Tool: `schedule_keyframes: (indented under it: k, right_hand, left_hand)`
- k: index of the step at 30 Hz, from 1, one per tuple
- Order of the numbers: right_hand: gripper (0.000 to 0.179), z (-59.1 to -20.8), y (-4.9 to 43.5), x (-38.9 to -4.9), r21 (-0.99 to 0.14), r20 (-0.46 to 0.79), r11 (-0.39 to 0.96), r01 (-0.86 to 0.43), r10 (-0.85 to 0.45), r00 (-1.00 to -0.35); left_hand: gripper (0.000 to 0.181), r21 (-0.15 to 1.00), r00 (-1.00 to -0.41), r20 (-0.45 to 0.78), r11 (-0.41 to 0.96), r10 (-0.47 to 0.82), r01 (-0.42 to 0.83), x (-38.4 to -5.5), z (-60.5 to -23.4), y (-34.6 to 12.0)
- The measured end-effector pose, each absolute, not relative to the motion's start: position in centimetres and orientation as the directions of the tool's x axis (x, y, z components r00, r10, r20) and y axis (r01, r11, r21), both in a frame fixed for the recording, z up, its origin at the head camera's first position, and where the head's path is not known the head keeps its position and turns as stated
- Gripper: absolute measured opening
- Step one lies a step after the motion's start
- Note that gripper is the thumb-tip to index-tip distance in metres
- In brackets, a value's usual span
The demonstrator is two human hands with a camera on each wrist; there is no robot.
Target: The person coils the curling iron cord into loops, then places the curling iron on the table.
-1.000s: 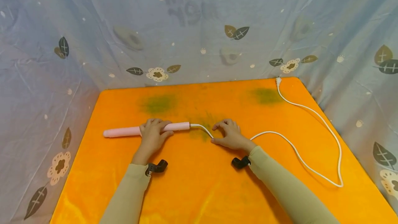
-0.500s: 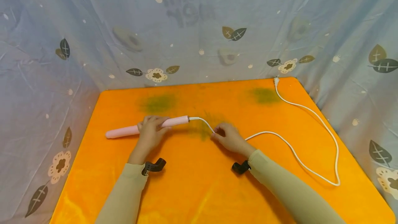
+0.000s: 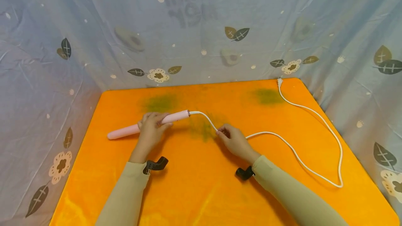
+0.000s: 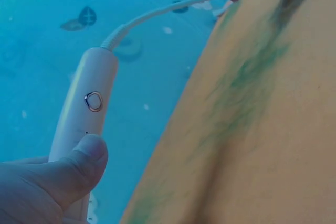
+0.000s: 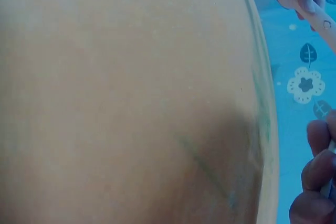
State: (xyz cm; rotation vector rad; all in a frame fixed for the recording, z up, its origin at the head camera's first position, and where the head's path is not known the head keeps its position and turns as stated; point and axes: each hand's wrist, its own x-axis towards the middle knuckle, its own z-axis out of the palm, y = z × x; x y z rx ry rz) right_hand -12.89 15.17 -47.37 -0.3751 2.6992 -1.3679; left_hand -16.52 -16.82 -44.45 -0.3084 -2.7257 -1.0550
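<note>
A slim pink hair iron point(image 3: 177, 116) lies at a slant in the head view, its far-left tip low by the orange surface and its cord end raised. My left hand point(image 3: 150, 130) grips it around the middle, thumb along the near side. In the left wrist view a round button point(image 4: 93, 101) shows on the handle, above the thumb. From the handle's end runs a white cord point(image 3: 205, 117). My right hand point(image 3: 235, 142) pinches that cord between thumb and fingers, a short way from the handle. At the right wrist view's edge the same fingers point(image 5: 317, 171) appear curled.
The rest of the cord point(image 3: 293, 145) loops over the right side of the orange tabletop point(image 3: 188, 184), ending in a white plug point(image 3: 280, 82) by the back edge. A patterned blue-grey curtain point(image 3: 201, 27) closes off the back and sides.
My left hand has raised the cord end of the hair iron, tilting it. My right hand has closed its fingers on the cord and lifted slightly with it.
</note>
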Motion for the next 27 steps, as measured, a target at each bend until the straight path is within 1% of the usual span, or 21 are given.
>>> schedule_keyframes:
  k: [3, 6, 9, 11, 13, 17, 22, 24, 27]
  right_hand:
    - [0.017, -47.3, 14.8, -12.8, -0.766, 0.048, 0.608, -0.208, -0.268, -0.962]
    - [0.013, -47.1, 14.1, -12.8, -0.688, 0.054, 0.684, -0.242, -0.284, -0.957]
    - [0.009, -47.0, 13.0, -12.7, -0.562, 0.111, 0.762, -0.321, -0.315, -0.942]
    - [0.01, -46.9, 12.2, -12.7, -0.485, 0.151, 0.785, -0.385, -0.358, -0.921]
    - [0.013, -46.8, 11.4, -12.7, -0.417, 0.198, 0.785, -0.458, -0.414, -0.889]
    - [0.017, -46.3, 10.2, -12.9, -0.362, 0.197, 0.762, -0.536, -0.499, -0.844]
    - [0.02, -45.2, 9.4, -13.0, -0.295, 0.159, 0.731, -0.615, -0.597, -0.786]
    - [0.018, -44.6, 9.2, -13.0, -0.276, 0.135, 0.713, -0.645, -0.635, -0.76]
    - [0.016, -43.8, 9.1, -13.1, -0.244, 0.093, 0.705, -0.666, -0.667, -0.74]
  left_hand:
    - [0.04, 0.625, -0.957, 0.265, 0.735, 0.117, 0.263, -16.7, -44.5, -16.5]
    - [0.041, 0.604, -0.96, 0.259, 0.758, 0.106, 0.246, -16.7, -44.5, -15.8]
    - [0.042, 0.58, -0.956, 0.28, 0.778, 0.088, 0.241, -16.6, -44.5, -14.8]
    - [0.041, 0.563, -0.948, 0.307, 0.787, 0.083, 0.251, -16.5, -44.6, -14.1]
    - [0.039, 0.545, -0.938, 0.332, 0.793, 0.094, 0.273, -16.5, -44.8, -13.4]
    - [0.036, 0.505, -0.929, 0.341, 0.806, 0.141, 0.308, -16.5, -45.3, -12.6]
    - [0.036, 0.433, -0.915, 0.332, 0.825, 0.229, 0.363, -16.3, -45.7, -11.9]
    - [0.037, 0.384, -0.907, 0.318, 0.838, 0.275, 0.388, -16.2, -45.8, -11.7]
    - [0.036, 0.325, -0.894, 0.291, 0.844, 0.34, 0.426, -15.9, -46.0, -11.6]
